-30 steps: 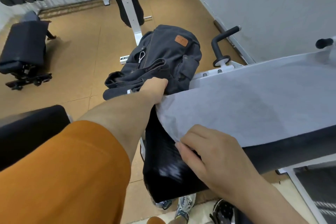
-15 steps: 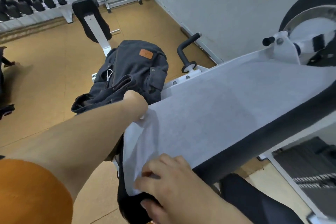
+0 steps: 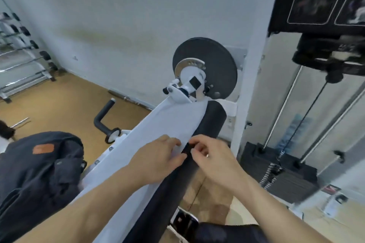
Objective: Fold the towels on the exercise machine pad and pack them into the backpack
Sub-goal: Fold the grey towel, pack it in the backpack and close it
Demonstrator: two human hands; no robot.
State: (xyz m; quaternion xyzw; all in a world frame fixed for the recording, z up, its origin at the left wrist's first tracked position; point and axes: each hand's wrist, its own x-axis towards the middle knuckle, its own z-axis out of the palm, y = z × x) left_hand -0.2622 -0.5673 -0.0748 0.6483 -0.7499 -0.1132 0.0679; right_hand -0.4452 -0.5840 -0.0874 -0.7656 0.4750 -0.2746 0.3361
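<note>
After hands point(image 3: 158, 160) point(image 3: 215, 162) shifted, both at towel point(image 3: 173, 120) edge

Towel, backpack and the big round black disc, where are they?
towel point(image 3: 169, 124), head view, on the flat white middle of the cloth.
backpack point(image 3: 39, 173), head view, on its dark front fabric below the brown patch.
disc point(image 3: 213, 53), head view, on its black upper face.
</note>
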